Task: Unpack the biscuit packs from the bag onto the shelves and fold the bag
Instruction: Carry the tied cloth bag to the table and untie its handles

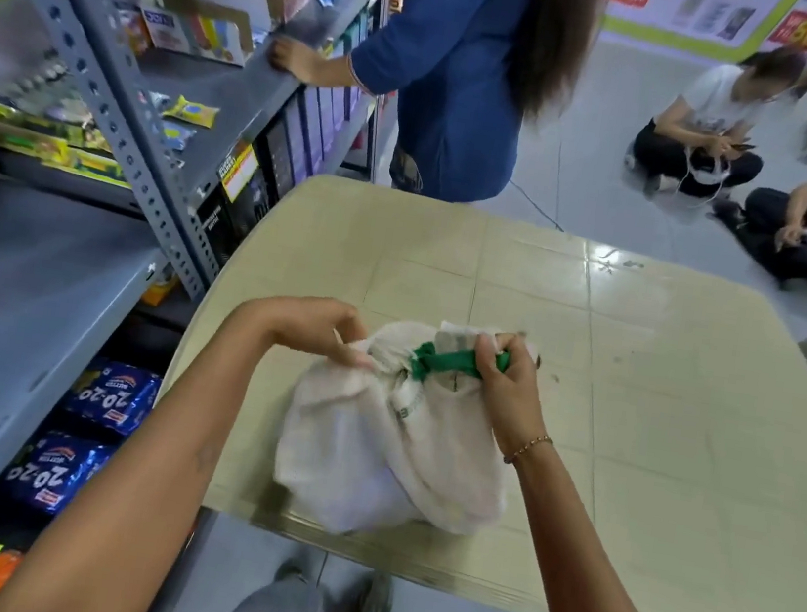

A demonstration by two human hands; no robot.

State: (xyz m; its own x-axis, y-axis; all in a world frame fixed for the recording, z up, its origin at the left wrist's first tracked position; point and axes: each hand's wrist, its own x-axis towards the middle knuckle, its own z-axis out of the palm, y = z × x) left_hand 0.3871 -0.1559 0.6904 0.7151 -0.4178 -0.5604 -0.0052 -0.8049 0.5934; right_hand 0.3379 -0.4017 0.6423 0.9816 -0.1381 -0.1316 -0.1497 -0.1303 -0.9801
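Note:
A bulging white cloth bag (385, 459) with green handles (440, 360) sits on the near edge of a beige table (664, 394). Its mouth is gathered shut at the top, so its contents are hidden. My left hand (320, 330) pinches the cloth at the bag's neck on the left side. My right hand (506, 372) is closed around the green handle on the right side. Grey metal shelves (3, 301) stand to my left, with blue biscuit packs (114, 397) on the lower shelf.
A person in blue (455, 69) stands at the shelves beyond the table's far left corner, handling boxes. Two people sit on the floor (701, 124) at the far right. Shelf uprights (123, 110) and boxed goods line the left side.

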